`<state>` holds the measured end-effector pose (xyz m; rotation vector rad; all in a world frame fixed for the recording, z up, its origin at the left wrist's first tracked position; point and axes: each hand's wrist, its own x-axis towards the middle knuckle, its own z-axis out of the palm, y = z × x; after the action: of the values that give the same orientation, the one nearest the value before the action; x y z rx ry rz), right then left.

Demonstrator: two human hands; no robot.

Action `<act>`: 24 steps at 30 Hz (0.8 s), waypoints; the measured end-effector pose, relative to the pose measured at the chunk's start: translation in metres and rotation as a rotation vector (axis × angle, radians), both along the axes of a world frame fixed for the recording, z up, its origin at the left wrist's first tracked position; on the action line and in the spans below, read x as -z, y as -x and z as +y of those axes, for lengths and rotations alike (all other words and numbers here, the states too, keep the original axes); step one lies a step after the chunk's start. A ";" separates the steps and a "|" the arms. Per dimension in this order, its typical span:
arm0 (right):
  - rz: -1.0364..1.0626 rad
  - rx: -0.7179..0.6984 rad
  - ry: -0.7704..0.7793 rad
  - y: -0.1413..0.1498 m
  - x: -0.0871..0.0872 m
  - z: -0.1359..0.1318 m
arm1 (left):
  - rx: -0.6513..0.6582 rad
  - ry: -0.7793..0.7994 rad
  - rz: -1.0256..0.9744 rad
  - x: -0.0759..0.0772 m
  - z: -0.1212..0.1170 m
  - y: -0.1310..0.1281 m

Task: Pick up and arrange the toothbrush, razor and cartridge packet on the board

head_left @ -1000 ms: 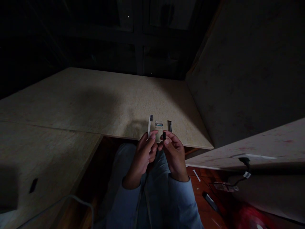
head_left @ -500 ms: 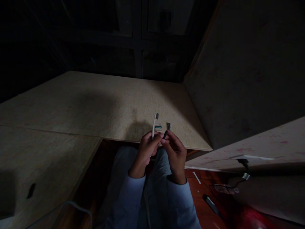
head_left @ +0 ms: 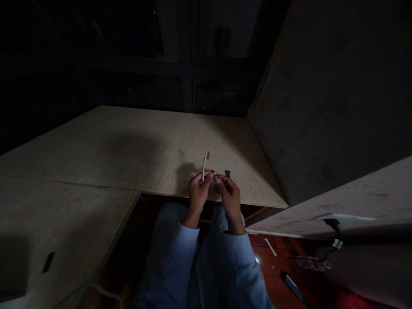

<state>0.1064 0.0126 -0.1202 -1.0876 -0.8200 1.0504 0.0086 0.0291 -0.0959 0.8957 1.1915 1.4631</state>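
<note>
My left hand (head_left: pixel 198 195) is closed round a toothbrush (head_left: pixel 204 166) with a pale handle; its dark-bristled head points up and away from me. A small dark piece (head_left: pixel 212 172) shows at the left fingertips. My right hand (head_left: pixel 231 201) faces it, thumb and fingers pinched together close to the left fingertips. Whatever the right hand grips is too small and dim to name. Just beyond the fingertips is a small clear and teal piece (head_left: pixel 215 176), partly hidden by the fingers. A small dark object (head_left: pixel 228 173) lies on the tabletop past my right fingers.
The pale tabletop (head_left: pixel 144 150) meets a patterned wall panel (head_left: pixel 334 141) on the right. A lower surface (head_left: pixel 96 223) on the left bears a dark strip (head_left: pixel 48 262). A black plug (head_left: pixel 332 223), a cable and a dark oblong object (head_left: pixel 293 286) are at lower right.
Both hands have moved slightly forward toward the teal piece, and the right hand has shifted left. The toothbrush has turned a little. The dark piece now shows at the left fingertips.
</note>
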 end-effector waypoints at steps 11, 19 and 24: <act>0.332 -0.125 0.115 0.018 -0.003 -0.015 | 0.059 -0.359 0.404 0.027 -0.007 0.012; 0.525 -0.227 0.065 0.013 0.003 -0.014 | 0.105 -0.507 0.474 0.027 -0.012 0.011; 0.529 -0.283 0.041 0.010 0.006 -0.023 | 0.249 -0.339 0.465 0.022 -0.035 0.024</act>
<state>0.0967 -0.0099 -0.1266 -0.6829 -0.5296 1.5153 -0.0149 -0.0060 -0.1176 1.6240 1.1187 1.3087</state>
